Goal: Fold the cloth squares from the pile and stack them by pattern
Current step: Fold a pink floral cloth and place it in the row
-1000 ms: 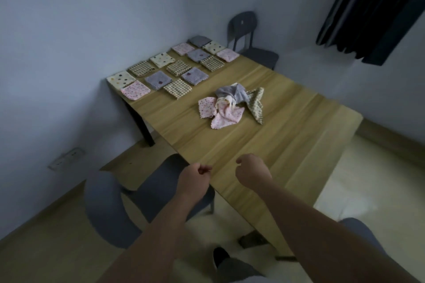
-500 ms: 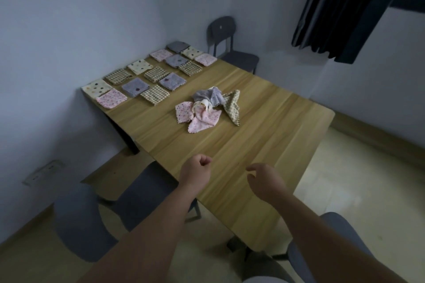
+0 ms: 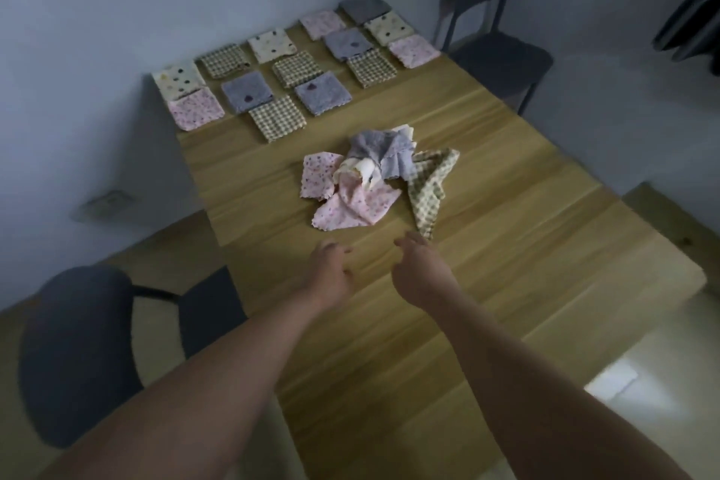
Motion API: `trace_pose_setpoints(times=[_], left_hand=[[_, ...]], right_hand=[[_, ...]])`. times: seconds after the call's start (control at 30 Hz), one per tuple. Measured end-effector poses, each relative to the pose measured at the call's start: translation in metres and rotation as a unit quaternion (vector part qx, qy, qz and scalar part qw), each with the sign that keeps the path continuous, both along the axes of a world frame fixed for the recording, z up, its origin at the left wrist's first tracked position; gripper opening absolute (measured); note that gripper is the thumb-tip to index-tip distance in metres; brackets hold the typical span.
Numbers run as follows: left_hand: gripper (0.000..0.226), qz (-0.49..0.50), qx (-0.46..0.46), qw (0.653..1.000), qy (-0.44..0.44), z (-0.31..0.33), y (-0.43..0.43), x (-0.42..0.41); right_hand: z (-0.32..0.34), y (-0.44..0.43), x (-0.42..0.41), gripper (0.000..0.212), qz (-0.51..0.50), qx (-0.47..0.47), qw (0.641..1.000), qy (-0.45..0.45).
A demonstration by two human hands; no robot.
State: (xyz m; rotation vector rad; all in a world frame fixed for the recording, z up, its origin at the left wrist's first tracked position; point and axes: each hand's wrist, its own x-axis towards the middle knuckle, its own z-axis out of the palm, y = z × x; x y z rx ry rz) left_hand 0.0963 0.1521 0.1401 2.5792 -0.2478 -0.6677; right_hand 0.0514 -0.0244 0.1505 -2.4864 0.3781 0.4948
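Observation:
A crumpled pile of cloth squares (image 3: 374,175) lies in the middle of the wooden table (image 3: 506,245): pink floral, grey, cream and a checked one trailing toward me. Several folded squares (image 3: 296,70) in pink, grey, cream dotted and checked patterns lie in rows at the table's far end. My left hand (image 3: 329,271) and my right hand (image 3: 419,269) hover over the table just short of the pile, fingers loosely extended, holding nothing. The right hand's fingertips are close to the tip of the checked cloth (image 3: 426,199).
A dark chair (image 3: 491,31) stands at the table's far right corner against the wall. Another dark chair (image 3: 85,347) stands at the table's left side near me. A dark curtain (image 3: 697,19) hangs at the right edge.
Both hands have moved forward over the table toward the pile and uncurled from fists. The view has moved closer to the table.

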Motion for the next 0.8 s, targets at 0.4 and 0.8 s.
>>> trace_pose_setpoints(times=[0.4, 0.8], left_hand=[[0.077, -0.107, 0.173, 0.974, 0.095, -0.048, -0.012, 0.032], [0.063, -0.042, 0.116, 0.989, 0.083, -0.013, 0.019, -0.115]], right_hand=[[-0.07, -0.028, 0.095, 0.066, 0.323, -0.111, 0.931, 0.131], [-0.051, -0.024, -0.065, 0.049, 0.405, -0.207, 0.89, 0.031]])
